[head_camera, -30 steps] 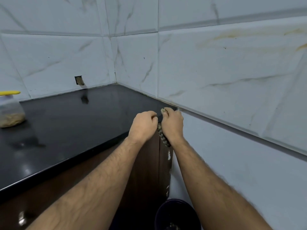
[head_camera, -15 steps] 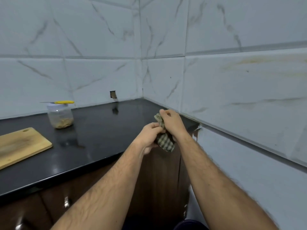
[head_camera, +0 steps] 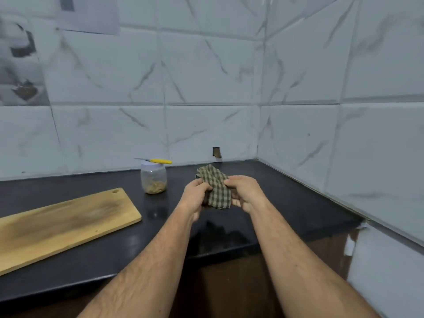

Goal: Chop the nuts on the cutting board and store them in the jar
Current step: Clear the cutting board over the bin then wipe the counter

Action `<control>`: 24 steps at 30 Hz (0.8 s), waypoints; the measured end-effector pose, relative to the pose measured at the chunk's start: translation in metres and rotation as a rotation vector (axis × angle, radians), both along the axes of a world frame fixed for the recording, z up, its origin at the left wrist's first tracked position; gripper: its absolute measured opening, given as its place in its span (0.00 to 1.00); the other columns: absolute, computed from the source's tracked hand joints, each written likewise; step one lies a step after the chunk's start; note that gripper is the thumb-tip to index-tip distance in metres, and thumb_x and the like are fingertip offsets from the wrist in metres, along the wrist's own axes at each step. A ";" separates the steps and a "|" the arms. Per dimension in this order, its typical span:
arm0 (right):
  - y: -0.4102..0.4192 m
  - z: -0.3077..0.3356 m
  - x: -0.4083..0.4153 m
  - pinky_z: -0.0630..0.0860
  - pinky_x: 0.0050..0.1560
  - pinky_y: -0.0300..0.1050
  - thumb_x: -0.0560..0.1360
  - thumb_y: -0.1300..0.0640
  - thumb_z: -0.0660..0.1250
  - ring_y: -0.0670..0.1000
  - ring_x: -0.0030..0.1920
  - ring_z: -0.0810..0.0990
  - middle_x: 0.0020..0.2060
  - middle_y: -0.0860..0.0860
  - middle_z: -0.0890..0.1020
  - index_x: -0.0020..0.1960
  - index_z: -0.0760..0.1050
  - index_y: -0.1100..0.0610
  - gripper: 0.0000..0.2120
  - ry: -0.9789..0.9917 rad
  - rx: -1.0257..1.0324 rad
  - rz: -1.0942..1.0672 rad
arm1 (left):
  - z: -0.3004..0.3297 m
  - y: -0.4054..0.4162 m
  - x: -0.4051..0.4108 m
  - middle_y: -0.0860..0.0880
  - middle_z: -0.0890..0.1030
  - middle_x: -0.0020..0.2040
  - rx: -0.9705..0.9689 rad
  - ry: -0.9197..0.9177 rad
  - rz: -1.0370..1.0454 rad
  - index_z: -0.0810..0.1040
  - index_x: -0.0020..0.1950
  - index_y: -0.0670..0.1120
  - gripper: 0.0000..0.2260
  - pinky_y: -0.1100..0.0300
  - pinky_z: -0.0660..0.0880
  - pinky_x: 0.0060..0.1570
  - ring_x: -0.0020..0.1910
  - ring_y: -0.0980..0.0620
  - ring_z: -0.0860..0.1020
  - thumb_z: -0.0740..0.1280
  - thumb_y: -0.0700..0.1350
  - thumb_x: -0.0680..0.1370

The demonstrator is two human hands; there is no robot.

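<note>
A wooden cutting board (head_camera: 66, 223) lies bare on the black counter (head_camera: 286, 203) at the left. Behind its far corner stands a clear jar (head_camera: 153, 180) with chopped nuts in its bottom and a white lid on top. A yellow-handled knife (head_camera: 158, 161) lies across that lid. Above the counter's middle, my left hand (head_camera: 195, 193) and my right hand (head_camera: 245, 191) both grip a checked green cloth (head_camera: 215, 187) bunched between them.
Marble-look tiled walls meet in a corner at the back right, with a small hole (head_camera: 216, 152) in the wall just above the counter. Brown cabinet fronts (head_camera: 229, 290) sit below the counter edge. A poster (head_camera: 20, 65) hangs at the upper left.
My view has swung left, bringing the board and jar fully into sight. Both hands have carried the cloth from beyond the counter's right end to above its middle.
</note>
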State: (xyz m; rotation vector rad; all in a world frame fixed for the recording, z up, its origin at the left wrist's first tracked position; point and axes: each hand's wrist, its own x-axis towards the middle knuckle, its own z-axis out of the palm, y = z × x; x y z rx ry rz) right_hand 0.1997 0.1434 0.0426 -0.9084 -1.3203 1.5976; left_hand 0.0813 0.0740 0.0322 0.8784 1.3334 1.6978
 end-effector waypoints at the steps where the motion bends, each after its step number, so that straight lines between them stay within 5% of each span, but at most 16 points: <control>1: 0.009 0.002 -0.014 0.79 0.33 0.43 0.77 0.67 0.67 0.48 0.37 0.85 0.39 0.54 0.86 0.51 0.79 0.59 0.06 -0.006 0.003 0.000 | 0.001 0.006 -0.014 0.43 0.84 0.47 -0.025 0.027 0.022 0.79 0.50 0.43 0.10 0.53 0.78 0.43 0.45 0.46 0.81 0.58 0.34 0.79; 7: 0.080 -0.005 -0.083 0.83 0.47 0.52 0.75 0.71 0.66 0.54 0.49 0.84 0.49 0.56 0.83 0.51 0.78 0.56 0.12 -0.013 0.072 -0.070 | 0.000 0.072 -0.075 0.45 0.84 0.47 -0.109 0.139 0.085 0.79 0.55 0.44 0.09 0.56 0.79 0.37 0.43 0.49 0.82 0.62 0.35 0.79; 11: 0.141 -0.012 -0.129 0.83 0.48 0.51 0.74 0.73 0.65 0.54 0.49 0.84 0.48 0.55 0.84 0.51 0.78 0.56 0.14 -0.006 0.088 -0.096 | -0.007 0.129 -0.114 0.45 0.83 0.47 -0.127 0.171 0.172 0.77 0.55 0.44 0.09 0.61 0.76 0.29 0.39 0.50 0.81 0.63 0.35 0.78; 16: 0.210 -0.024 -0.187 0.82 0.52 0.54 0.71 0.73 0.67 0.52 0.49 0.84 0.47 0.53 0.85 0.49 0.80 0.56 0.14 -0.132 0.153 -0.095 | -0.024 0.200 -0.164 0.47 0.84 0.52 -0.233 0.383 0.359 0.79 0.57 0.47 0.14 0.47 0.80 0.54 0.50 0.45 0.82 0.69 0.42 0.72; 19: 0.240 -0.028 -0.217 0.81 0.54 0.51 0.72 0.71 0.68 0.50 0.50 0.82 0.46 0.50 0.83 0.50 0.79 0.56 0.13 -0.235 0.220 -0.110 | -0.026 0.225 -0.183 0.47 0.82 0.58 -0.304 0.569 0.464 0.79 0.64 0.48 0.17 0.54 0.77 0.55 0.56 0.45 0.80 0.67 0.42 0.75; 24: 0.266 -0.029 -0.240 0.79 0.48 0.46 0.73 0.68 0.65 0.55 0.44 0.80 0.41 0.56 0.81 0.45 0.80 0.63 0.05 -0.582 0.387 -0.052 | -0.030 0.252 -0.192 0.43 0.81 0.57 -0.509 0.818 0.560 0.80 0.58 0.46 0.12 0.51 0.76 0.57 0.57 0.41 0.79 0.62 0.42 0.78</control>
